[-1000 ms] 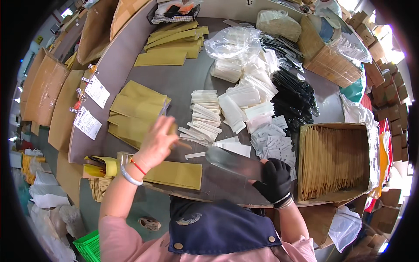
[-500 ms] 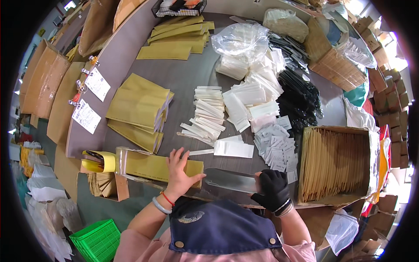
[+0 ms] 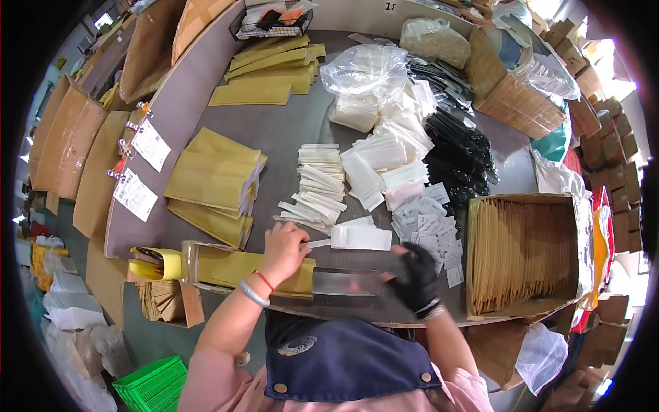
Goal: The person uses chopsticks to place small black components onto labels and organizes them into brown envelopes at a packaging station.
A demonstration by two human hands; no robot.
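My left hand (image 3: 283,248) has its fingers curled and closed at the left end of a narrow white strip (image 3: 318,243). That strip lies beside a flat white packet (image 3: 361,238). Below the hand is a yellow-brown padded envelope (image 3: 237,269), partly hidden by my wrist. A clear plastic piece (image 3: 343,282) lies flat against the envelope's right end. My right hand (image 3: 414,278), in a black fingerless glove, is off the plastic's right end, its thumb and fingers apart and blurred by motion.
Narrow white packets (image 3: 320,178) and printed slips (image 3: 427,218) lie ahead, with black packets (image 3: 458,154) beyond. A carton (image 3: 580,257) of upright envelopes stands at right. More padded envelopes (image 3: 214,172) lie at left. A yellow holder (image 3: 173,264) sits at the table's left edge.
My left hand has moved up from the envelope's right end to the white strip, and its fingers have closed. My right hand has let go of the plastic and risen.
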